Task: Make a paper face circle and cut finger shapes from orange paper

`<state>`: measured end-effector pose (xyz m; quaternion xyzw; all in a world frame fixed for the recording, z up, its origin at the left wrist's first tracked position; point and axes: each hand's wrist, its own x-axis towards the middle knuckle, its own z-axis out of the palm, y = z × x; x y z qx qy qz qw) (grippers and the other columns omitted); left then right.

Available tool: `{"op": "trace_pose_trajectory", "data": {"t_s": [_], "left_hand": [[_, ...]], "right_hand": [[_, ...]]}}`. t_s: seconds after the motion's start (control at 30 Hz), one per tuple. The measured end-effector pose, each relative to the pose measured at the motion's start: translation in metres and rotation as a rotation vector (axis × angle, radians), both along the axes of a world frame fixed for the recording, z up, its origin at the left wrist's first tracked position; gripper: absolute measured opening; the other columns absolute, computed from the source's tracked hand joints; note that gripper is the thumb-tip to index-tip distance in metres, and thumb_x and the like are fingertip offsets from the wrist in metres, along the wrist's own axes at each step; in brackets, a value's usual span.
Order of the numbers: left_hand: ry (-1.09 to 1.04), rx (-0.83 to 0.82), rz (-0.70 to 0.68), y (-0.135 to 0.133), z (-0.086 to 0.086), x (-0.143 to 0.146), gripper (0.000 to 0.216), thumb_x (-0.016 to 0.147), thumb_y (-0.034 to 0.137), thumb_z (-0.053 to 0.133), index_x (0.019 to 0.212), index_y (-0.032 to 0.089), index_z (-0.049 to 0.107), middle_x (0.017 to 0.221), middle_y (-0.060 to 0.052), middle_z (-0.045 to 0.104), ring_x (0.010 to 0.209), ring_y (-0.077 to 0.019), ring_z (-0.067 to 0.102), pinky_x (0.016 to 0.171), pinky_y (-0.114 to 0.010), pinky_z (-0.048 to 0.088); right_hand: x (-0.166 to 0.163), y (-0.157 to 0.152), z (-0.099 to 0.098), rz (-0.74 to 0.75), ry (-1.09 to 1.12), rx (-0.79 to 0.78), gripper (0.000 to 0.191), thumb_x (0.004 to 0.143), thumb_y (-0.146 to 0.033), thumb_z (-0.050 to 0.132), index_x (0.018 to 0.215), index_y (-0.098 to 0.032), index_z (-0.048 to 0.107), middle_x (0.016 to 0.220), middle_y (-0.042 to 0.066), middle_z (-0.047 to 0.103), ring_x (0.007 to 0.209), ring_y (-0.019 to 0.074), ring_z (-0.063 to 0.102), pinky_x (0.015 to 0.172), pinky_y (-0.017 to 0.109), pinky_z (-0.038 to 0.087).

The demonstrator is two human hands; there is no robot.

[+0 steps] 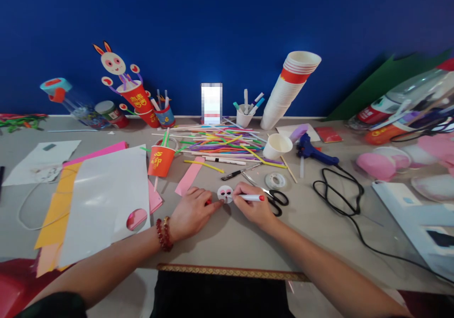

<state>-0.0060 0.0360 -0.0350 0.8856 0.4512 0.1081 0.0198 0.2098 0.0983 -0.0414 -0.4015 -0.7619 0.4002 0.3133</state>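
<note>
My right hand (253,207) is closed round a white marker (250,197) with a red end, its tip at a small white paper disc (224,193). The disc lies on the table and bears a face with pink patches and dark eyes. My left hand (193,211), with beaded bracelets at the wrist, has its thumb at the disc's left edge. A small red piece, apparently the marker's cap (208,202), shows between its curled fingers. Black-handled scissors (278,200) and a roll of tape (275,181) lie just beyond my right hand.
Many coloured pipe cleaners (216,141) spread behind my hands. An orange-red paper cup (161,160) and paper sheets (109,190) are on the left. On the right are a blue glue gun (315,150), its black cable, a white cup (277,146) and a tall cup stack (289,93).
</note>
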Motion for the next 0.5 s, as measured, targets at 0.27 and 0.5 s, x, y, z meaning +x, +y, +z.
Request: {"op": "trace_pose_trajectory", "data": {"t_s": [0.27,0.5], "left_hand": [[-0.007,0.012,0.0,-0.0002,-0.0007,-0.0002,0.037,0.09,0.015,0.05,0.124,0.026,0.057,0.084,-0.004,0.055,0.076,-0.0201,0.05,0.071,-0.034,0.036],[-0.011,0.024,0.002,-0.0003,0.0002,0.0005,0.034,0.091,0.016,0.05,0.122,0.026,0.058,0.082,-0.004,0.054,0.075,-0.0197,0.05,0.07,-0.034,0.036]], "right_hand": [[-0.0007,0.0003,0.0014,-0.005,0.021,0.003,0.015,0.079,-0.018,0.05,0.065,-0.02,0.053,0.057,-0.004,0.048,0.051,0.011,0.041,0.052,0.024,0.031],[-0.0009,0.0004,0.0011,0.016,-0.018,0.009,0.013,0.078,-0.017,0.052,0.065,-0.02,0.055,0.057,-0.004,0.051,0.05,0.011,0.042,0.053,0.024,0.031]]}}
